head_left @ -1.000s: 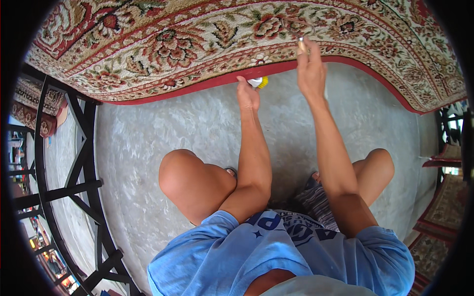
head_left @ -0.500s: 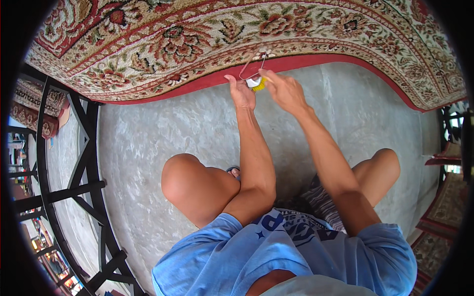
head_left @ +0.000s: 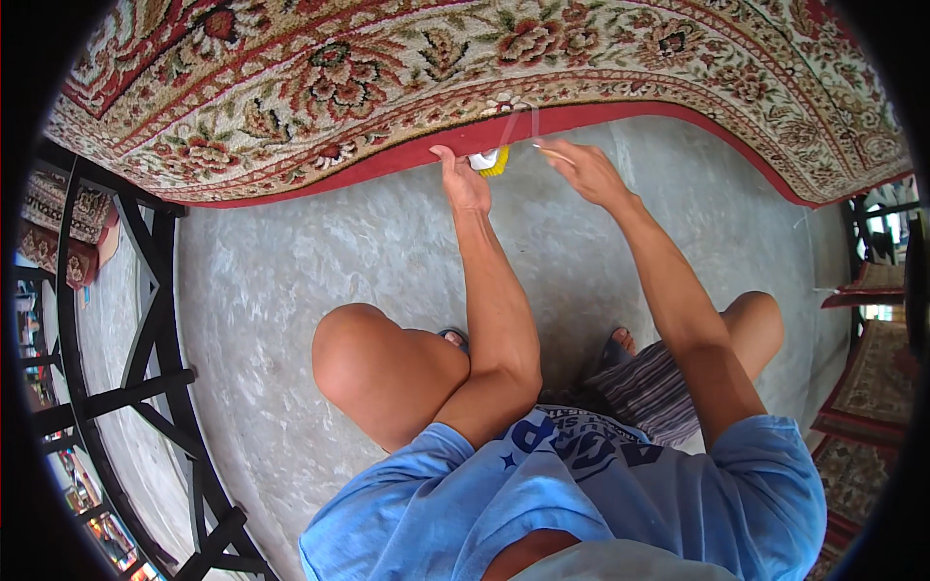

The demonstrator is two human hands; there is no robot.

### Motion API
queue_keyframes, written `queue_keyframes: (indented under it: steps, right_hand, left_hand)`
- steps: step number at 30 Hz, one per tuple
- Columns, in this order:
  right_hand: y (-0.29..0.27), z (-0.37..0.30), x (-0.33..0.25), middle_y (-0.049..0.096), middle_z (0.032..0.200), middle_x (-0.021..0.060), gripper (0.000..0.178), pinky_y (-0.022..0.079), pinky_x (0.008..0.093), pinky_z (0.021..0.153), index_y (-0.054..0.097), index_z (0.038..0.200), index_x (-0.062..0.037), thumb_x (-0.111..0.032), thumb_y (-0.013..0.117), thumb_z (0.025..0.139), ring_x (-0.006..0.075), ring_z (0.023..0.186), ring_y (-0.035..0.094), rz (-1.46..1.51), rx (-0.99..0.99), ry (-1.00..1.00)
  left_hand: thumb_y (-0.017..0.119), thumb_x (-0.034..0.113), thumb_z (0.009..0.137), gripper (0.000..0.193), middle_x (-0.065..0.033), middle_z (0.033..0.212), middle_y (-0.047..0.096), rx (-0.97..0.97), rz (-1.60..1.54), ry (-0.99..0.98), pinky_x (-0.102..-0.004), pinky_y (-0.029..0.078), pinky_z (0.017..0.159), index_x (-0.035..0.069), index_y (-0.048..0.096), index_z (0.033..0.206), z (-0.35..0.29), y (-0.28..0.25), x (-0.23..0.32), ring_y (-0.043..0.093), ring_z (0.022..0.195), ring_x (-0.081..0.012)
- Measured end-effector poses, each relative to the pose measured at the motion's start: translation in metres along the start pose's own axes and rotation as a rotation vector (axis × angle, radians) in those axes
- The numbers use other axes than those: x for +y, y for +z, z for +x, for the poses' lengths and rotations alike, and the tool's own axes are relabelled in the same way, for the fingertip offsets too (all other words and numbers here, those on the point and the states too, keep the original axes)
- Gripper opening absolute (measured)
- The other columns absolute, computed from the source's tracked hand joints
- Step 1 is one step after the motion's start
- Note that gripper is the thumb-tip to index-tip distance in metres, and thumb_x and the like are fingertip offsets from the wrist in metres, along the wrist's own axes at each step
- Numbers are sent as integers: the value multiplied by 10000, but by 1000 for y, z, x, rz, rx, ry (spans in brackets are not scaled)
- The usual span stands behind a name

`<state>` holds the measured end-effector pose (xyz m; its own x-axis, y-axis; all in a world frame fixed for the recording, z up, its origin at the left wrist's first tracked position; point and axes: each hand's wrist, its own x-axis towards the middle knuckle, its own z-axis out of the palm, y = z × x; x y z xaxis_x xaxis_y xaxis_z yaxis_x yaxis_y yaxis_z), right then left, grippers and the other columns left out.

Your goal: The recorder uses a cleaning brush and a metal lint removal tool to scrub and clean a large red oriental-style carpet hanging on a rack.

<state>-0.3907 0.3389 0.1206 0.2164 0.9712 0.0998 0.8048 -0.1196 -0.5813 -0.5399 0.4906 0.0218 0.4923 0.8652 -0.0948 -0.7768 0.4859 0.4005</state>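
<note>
Rug (head_left: 407,87): red border, cream field, floral pattern. Yellow-and-white small object (head_left: 489,161) at its edge. Floor (head_left: 320,252) mottled grey. Shirt (head_left: 581,504) light blue, shorts (head_left: 654,387) striped.

The left hand (head_left: 463,184) is pressing on the red edge of the patterned carpet (head_left: 387,87), gripping a small yellow and white object (head_left: 490,161). The right hand (head_left: 581,169) is pinching a thin needle (head_left: 544,148) just beside it, above the grey concrete floor (head_left: 320,252).

Grey concrete floor in daylight

A black metal railing (head_left: 145,387) is seen at the left, and more patterned rugs (head_left: 862,378) are laid at the right edge.
</note>
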Motion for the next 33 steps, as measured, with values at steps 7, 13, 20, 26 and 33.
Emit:
queue_keyframes:
  steps: [7,13,20,26,33]
  right_hand:
    - [-25,-1,-31,712,1179,147,327,538,433,901,684,1271,-149,-169,621,951,367,1029,685,71,21,-69]
    - [-33,38,-4,715,1189,140,356,544,398,935,678,1283,-114,-137,644,929,327,1088,687,23,-99,-103]
    - [-83,10,40,728,1166,120,400,540,422,952,637,1344,-123,-146,633,945,316,1096,684,-129,-145,-213]
    - [-51,42,23,721,1166,87,386,526,474,856,653,1333,-213,-160,622,952,367,943,662,-247,-164,-371]
    - [-127,7,80,723,1083,108,360,525,495,819,658,1319,-243,-211,597,965,344,946,664,-463,-225,-172]
  left_hand:
    - [394,776,924,838,-80,1245,657,47,110,-27,-423,364,1090,36,619,1244,-2,-11,5,564,1190,-238]
    - [304,946,786,1157,-127,1399,572,-16,-49,-75,-445,282,1168,-50,576,1307,5,-9,1,471,1323,-281]
    - [455,740,921,853,-117,1339,602,-17,60,3,-437,342,1120,-14,572,1302,-10,11,-4,524,1248,-262]
    - [608,449,992,449,-71,1110,675,57,179,4,-410,486,943,32,606,1160,-7,-4,-16,636,957,-219]
    - [603,407,1003,415,-78,1112,676,72,57,-15,-433,500,938,48,590,1212,-12,11,-16,637,953,-223]
